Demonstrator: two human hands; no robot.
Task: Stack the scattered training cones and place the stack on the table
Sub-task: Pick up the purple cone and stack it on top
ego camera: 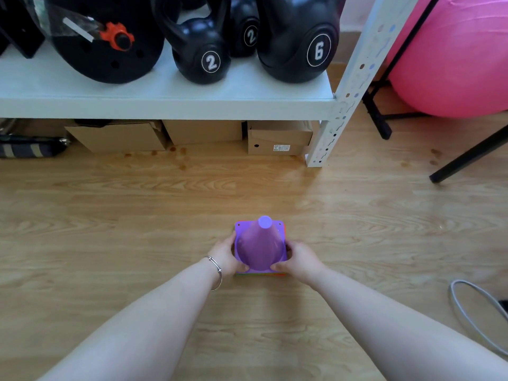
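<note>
A stack of training cones (260,244) stands upright on the wooden floor, a purple cone on top and thin edges of red, green and orange bases showing beneath it. My left hand (226,255) grips the left side of the stack's base. My right hand (299,259) grips the right side. Both thumbs rest on the purple base near its front corners. A silver bangle circles my left wrist.
A white metal shelf (165,103) ahead carries black kettlebells (203,55) and a weight plate (104,42). Cardboard boxes (203,132) sit under it. A pink exercise ball (453,56), black stand legs (467,158) and a grey hoop (467,314) lie to the right.
</note>
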